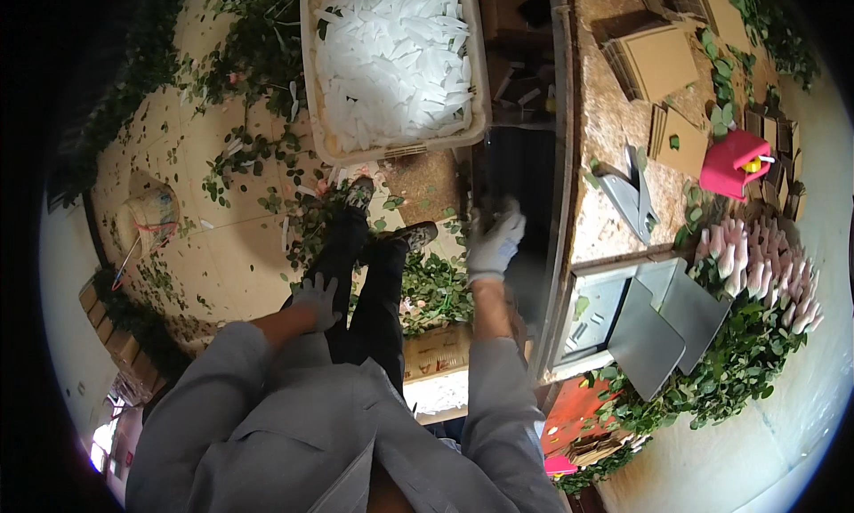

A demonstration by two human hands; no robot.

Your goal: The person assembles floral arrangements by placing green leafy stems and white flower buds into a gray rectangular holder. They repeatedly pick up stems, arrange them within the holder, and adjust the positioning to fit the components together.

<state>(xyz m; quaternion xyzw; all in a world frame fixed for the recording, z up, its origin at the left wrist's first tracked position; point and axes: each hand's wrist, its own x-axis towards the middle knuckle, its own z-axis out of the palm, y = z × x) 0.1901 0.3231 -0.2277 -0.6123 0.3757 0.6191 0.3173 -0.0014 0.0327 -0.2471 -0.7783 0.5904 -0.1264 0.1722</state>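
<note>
Leaf-strewn floor (205,157), left hand (318,301) on leg (342,250), right hand (496,242) outstretched

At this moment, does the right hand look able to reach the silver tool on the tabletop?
Probably yes: nothing covers the silver tool, and the right hand is near the tabletop, though its edge lies between.

The right hand (495,239) is blurred, the crate (400,150) cropped.

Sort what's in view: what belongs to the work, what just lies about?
Likely with the work:
right hand, blurred, beside the workbench
left hand, at the trousers
tub of white pieces
grey hand tool, unheld

Seemingly lying about:
leafy cuttings on the floor
loose leaves on the workbench
</note>
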